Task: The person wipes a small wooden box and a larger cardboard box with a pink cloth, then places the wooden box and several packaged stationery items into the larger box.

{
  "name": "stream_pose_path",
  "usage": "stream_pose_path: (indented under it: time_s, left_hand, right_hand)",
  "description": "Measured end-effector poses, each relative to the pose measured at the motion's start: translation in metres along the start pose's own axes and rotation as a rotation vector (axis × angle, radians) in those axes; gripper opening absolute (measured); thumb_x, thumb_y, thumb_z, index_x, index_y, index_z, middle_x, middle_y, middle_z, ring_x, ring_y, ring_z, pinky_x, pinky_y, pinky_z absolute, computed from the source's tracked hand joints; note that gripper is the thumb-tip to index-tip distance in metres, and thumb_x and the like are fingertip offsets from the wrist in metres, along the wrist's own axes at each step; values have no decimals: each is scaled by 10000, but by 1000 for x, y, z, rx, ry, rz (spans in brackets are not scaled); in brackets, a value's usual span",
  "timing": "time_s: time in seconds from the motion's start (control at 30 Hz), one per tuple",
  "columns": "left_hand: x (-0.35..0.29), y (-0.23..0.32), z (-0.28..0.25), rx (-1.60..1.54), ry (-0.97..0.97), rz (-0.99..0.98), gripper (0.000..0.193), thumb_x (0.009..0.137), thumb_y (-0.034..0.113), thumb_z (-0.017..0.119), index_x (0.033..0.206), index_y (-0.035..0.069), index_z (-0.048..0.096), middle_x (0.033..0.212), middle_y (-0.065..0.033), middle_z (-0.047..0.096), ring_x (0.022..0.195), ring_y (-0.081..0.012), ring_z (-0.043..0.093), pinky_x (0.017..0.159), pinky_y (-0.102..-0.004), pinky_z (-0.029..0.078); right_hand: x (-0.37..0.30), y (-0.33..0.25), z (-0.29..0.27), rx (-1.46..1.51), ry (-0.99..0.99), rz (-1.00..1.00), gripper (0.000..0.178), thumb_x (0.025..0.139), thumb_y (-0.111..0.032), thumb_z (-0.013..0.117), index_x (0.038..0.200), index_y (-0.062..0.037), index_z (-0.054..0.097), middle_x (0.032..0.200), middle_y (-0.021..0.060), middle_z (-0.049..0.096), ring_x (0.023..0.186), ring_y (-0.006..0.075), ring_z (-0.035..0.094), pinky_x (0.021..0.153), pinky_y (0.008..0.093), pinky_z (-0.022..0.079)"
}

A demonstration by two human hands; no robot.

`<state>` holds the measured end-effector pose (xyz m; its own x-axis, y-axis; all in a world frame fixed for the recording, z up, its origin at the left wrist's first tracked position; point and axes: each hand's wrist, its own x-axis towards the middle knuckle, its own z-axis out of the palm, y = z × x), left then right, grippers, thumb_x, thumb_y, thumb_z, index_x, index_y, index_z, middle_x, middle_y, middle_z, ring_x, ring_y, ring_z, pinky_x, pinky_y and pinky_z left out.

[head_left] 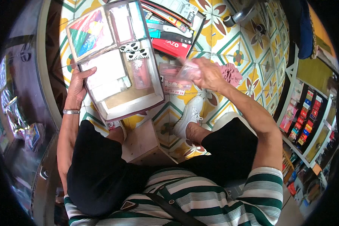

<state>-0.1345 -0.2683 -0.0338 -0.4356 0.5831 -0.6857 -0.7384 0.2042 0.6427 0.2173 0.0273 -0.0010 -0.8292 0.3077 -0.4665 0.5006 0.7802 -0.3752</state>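
My left hand [80, 83] grips the left side of a shallow compartmented box [135, 106], thumb over its rim. The box is tilted. Inside are a colourful packet [90, 33], white packets [106, 75], black-and-white patterned bows [136, 54] and a clear pink pack [141, 73]. To the right of the box, my right hand [209, 76] is closed on a small clear pink packet [188, 71], blurred by motion. Below that hand, more pink packets [174, 86] lie on the floor. A ruffled pink fabric piece [230, 74] shows just beyond my right wrist.
A second box [199, 28] with packaged cutters and a red package [170, 47] sits behind on the patterned tile floor [248, 77]. A wooden block [141, 141] stands between my feet. Dark furniture [20, 90] borders the left, and shelves of small boxes [309, 116] the right.
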Motion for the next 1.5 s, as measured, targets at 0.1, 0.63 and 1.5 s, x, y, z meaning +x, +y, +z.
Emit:
stream_pose_path:
  time_s: [0.1, 0.63, 1.5]
  left_hand:
    - [-6, -1, 6, -6, 34, 16, 519, 836, -75, 673, 1310, -23, 469, 1177, -141, 641, 1045, -233, 669, 933, -344, 569]
    - [-7, 3, 9, -87, -41, -24, 606, 792, -116, 682, 1341, -26, 441, 1257, -180, 597, 1126, -274, 633, 983, -360, 550]
    - [-11, -4, 18, -142, -43, -7, 486, 815, -149, 641, 1261, -30, 486, 1194, -196, 630, 1072, -272, 663, 930, -366, 584]
  right_hand:
    - [-2, -16, -27, 15, 98, -67, 663, 680, -211, 752, 1279, -69, 506, 1073, 161, 537, 978, 366, 589, 859, 454, 497]
    - [24, -198, -1, 544, -259, 362, 777, 722, -330, 817, 1307, 12, 437, 1226, 260, 586, 1135, 441, 573, 892, 483, 498]
    - [35, -190, 18, -102, -307, -523, 539, 768, -158, 736, 1250, -59, 519, 1135, 123, 610, 1036, 340, 615, 829, 414, 518]
